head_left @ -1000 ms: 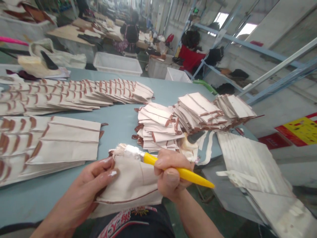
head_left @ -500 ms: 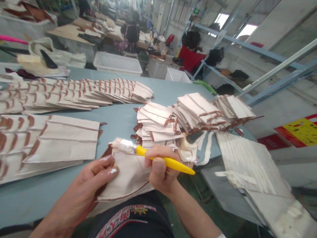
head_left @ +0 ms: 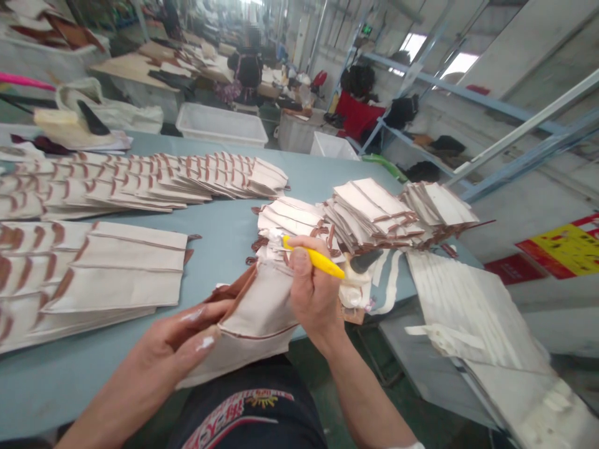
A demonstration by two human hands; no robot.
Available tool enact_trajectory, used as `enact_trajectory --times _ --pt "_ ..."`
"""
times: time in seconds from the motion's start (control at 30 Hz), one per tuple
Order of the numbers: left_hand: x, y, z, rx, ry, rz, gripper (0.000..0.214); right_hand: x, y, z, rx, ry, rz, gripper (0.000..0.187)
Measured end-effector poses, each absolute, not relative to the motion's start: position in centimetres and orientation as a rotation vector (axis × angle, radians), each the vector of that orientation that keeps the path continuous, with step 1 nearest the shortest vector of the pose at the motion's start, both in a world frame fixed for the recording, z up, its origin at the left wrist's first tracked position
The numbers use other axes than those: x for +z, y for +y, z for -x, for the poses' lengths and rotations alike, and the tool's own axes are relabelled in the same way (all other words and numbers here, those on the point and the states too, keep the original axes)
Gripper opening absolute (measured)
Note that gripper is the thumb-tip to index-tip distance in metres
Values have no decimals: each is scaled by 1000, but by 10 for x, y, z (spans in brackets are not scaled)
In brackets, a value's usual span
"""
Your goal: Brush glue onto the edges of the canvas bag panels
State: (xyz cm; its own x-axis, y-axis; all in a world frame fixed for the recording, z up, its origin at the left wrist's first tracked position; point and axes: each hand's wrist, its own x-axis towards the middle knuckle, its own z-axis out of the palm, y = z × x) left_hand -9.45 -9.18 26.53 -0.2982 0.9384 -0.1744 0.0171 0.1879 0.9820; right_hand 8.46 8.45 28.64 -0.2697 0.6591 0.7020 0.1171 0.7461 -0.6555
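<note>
My right hand (head_left: pixel 312 293) is closed round a yellow-handled glue brush (head_left: pixel 314 258), whose white bristles rest at the far end of a cream fabric piece with brown trim (head_left: pixel 262 312). My left hand (head_left: pixel 187 340) grips the near left edge of that piece between thumb and fingers, which are smeared with white glue. The piece hangs over the front edge of the blue-grey table (head_left: pixel 224 231). Just beyond the brush lies a stack of similar cream pieces (head_left: pixel 299 218).
Fanned rows of cream pieces (head_left: pixel 140 178) cover the table's left and back, and a larger overlapped set (head_left: pixel 116 268) lies left of my hands. More stacks (head_left: pixel 374 209) sit to the right. White sheets (head_left: pixel 472 312) lie on a lower surface at right. White bins (head_left: pixel 222 121) and a seated person (head_left: pixel 248 65) are behind.
My right hand has moved the brush away from me and to the right along the fabric piece. The piece has swung to point further from me. My left hand keeps its grip.
</note>
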Motion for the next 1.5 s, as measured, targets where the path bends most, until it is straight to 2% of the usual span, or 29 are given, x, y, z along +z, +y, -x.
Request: enact_trajectory --times 0.2,0.33,0.43,0.57,0.73,0.87,1.03,1.13,1.5 --pt "268 -93 74 1185 1649 -1368 28 277 100 -77 636 -1765 693 26" --pt "270 -87 67 1190 1589 -1464 34 273 97 -77 688 -1718 673 26" --pt "259 -90 74 1193 1660 -1450 32 283 84 -93 882 -1526 631 26" --pt "254 -95 82 1155 1747 -1557 30 298 57 -114 1127 -1375 632 39" --pt "262 -96 80 1217 1811 -1686 38 299 29 -113 1263 -1394 658 44" --pt "263 -97 82 1196 1831 -1766 33 299 23 -104 1430 -1332 673 50" --pt "269 -91 74 1348 1804 -1688 28 295 29 -105 1393 -1224 743 50" --pt "270 -91 72 1384 1815 -1701 27 289 29 -108 1487 -1292 710 50" --pt "246 -98 79 1152 1882 -1594 31 263 26 -87 1664 -1059 889 59"
